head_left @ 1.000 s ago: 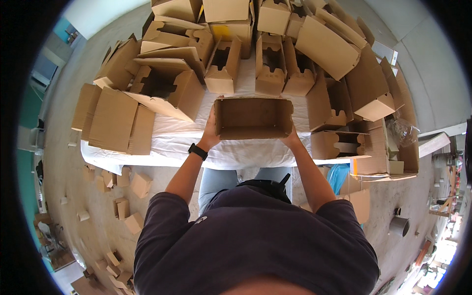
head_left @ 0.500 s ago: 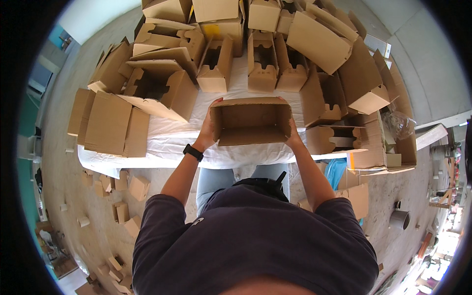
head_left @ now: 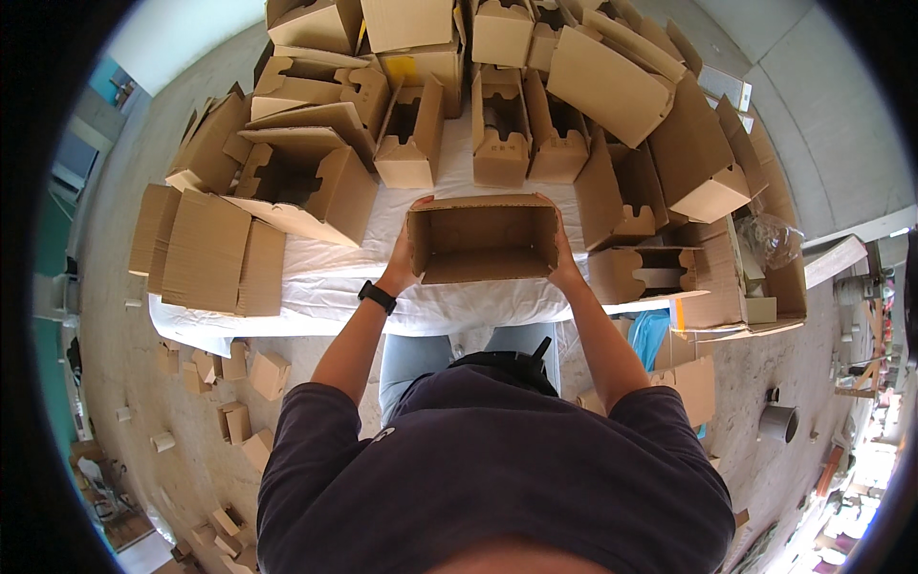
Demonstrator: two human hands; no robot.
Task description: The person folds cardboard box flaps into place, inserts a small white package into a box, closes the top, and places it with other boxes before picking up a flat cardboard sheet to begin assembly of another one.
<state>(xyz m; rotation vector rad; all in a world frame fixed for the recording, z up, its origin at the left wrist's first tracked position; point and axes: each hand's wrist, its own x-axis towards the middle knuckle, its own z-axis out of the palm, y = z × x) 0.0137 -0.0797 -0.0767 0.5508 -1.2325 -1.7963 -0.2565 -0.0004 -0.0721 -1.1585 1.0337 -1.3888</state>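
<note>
Between my hands is a brown cardboard box [head_left: 484, 268], its open side facing me so that its bare inside shows. My left hand [head_left: 402, 251] is closed on the box's left end, fingertips showing over the far top corner. At the right end my right hand [head_left: 564, 251] grips the box in the same way, the fingers partly hidden behind it. The box is over the near part of a table with a white cloth [head_left: 335, 273]; whether it touches the cloth I cannot tell.
Many cardboard boxes crowd the table: a large open one [head_left: 306, 182] at left, narrow ones [head_left: 411, 143] behind, a leaning one [head_left: 612, 86] at far right. A carton with clear plastic [head_left: 770, 239] stands right. Small boxes [head_left: 270, 375] and a grey bucket [head_left: 778, 424] are on the floor.
Both hands still hold the box at its ends. It sits slightly further left and lower in view; the surrounding boxes also shift slightly with the view.
</note>
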